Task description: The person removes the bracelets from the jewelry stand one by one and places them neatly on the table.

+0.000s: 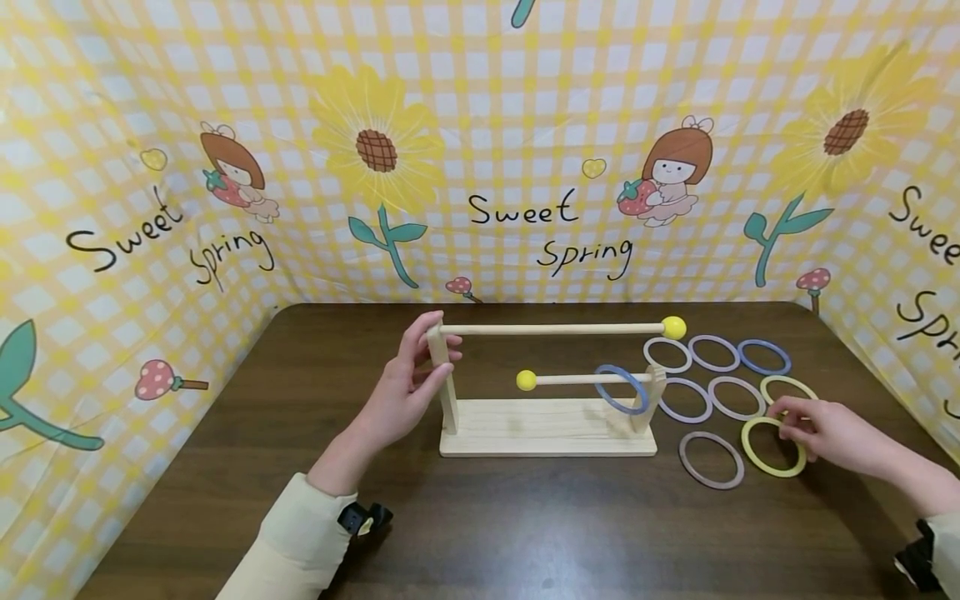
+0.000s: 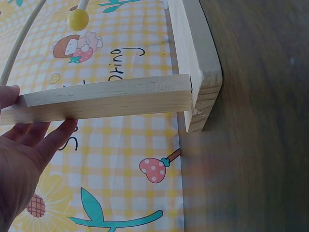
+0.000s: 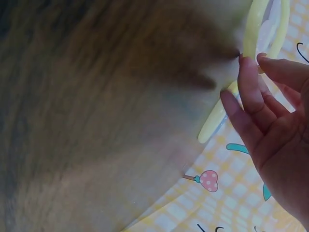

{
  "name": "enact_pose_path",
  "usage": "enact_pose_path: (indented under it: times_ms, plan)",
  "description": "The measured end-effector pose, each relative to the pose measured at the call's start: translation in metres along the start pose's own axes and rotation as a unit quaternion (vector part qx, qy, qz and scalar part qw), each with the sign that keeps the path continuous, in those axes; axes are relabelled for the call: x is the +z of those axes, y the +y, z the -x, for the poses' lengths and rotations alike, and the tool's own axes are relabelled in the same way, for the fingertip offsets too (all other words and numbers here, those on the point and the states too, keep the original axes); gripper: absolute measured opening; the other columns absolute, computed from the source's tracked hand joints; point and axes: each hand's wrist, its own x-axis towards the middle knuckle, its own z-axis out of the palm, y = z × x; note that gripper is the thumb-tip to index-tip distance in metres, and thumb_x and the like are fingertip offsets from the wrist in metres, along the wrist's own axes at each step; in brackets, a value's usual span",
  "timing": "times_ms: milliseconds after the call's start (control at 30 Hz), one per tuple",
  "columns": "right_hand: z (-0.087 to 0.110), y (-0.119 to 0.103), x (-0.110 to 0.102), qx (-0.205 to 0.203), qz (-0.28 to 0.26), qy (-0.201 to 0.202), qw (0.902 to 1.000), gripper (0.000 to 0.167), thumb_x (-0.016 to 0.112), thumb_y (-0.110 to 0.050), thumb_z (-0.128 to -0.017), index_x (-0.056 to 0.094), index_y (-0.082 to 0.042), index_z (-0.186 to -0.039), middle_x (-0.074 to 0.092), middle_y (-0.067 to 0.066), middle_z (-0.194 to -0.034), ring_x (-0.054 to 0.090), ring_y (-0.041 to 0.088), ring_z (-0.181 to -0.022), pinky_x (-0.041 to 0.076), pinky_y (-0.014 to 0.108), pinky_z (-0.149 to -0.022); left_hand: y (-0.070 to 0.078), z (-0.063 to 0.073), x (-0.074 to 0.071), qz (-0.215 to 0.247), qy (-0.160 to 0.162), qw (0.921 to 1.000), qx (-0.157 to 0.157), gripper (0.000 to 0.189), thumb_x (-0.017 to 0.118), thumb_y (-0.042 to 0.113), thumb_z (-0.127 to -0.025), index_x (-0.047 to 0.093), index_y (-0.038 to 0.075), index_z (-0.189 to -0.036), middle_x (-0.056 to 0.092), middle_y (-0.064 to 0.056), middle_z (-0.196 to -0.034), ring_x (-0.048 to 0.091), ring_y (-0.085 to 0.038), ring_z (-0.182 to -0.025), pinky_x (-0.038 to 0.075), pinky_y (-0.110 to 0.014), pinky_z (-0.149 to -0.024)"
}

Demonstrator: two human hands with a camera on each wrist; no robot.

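A wooden stand [image 1: 547, 429] has two horizontal rods tipped with yellow balls. My left hand [image 1: 401, 387] grips the top of its left upright [image 2: 120, 99], thumb on one side and fingers on the other. On the lower rod [image 1: 562, 380] hangs a blue ring [image 1: 640, 390], beside the right upright. Over to the right, my right hand [image 1: 840, 433] pinches a yellow ring [image 1: 746, 443] between thumb and fingers; in the right wrist view this ring [image 3: 252, 34] stands tilted up. A second yellow ring [image 1: 787, 379] lies just behind, close to the fingertips.
Several rings lie right of the stand, among them a blue ring [image 1: 765, 369], a lilac ring [image 1: 738, 417] and a greyish ring [image 1: 712, 485] nearer the front. The upper rod [image 1: 555, 330] crosses above the lower one. A checked cloth [image 1: 517, 125] surrounds the dark table [image 1: 525, 533].
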Motion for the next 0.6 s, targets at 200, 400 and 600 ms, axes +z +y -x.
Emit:
enact_pose_path:
  times_ms: [200,400,600]
  plan:
    - [-0.0027,0.0053,0.0039,-0.037,0.042,0.037,0.9978,0.03,0.072,0.014,-0.073,0.061,-0.009,-0.089,0.049,-0.019,-0.077,0.042,-0.005,-0.062,0.038,0.022,-0.05,0.0002,0.0002,0.0003,0.001,0.002,1.0,0.001,0.064,0.054,-0.008,-0.095,0.024,0.019,-0.145,0.056,-0.014,-0.122,0.061,-0.03,-0.109,0.052,-0.055,-0.081]
    - [-0.004,0.0076,0.0065,-0.053,0.053,0.049,0.996,0.033,0.076,0.014,-0.069,0.061,-0.01,-0.086,0.047,-0.02,-0.077,0.043,-0.005,-0.067,0.039,0.023,-0.053,0.0006,0.0003,0.0004,0.002,0.002,1.0,0.002,0.063,0.054,-0.007,-0.095,0.024,0.018,-0.145,0.056,-0.015,-0.122,0.061,-0.03,-0.109,0.052,-0.054,-0.082]
    - [-0.0056,0.01,0.0066,-0.056,0.057,0.055,0.9953,0.034,0.076,0.015,-0.068,0.062,-0.011,-0.086,0.048,-0.021,-0.077,0.044,-0.005,-0.068,0.04,0.022,-0.053,-0.0005,0.0003,0.0001,-0.001,0.001,1.0,0.005,0.064,0.054,-0.007,-0.095,0.024,0.019,-0.146,0.056,-0.014,-0.122,0.061,-0.03,-0.109,0.053,-0.053,-0.081]
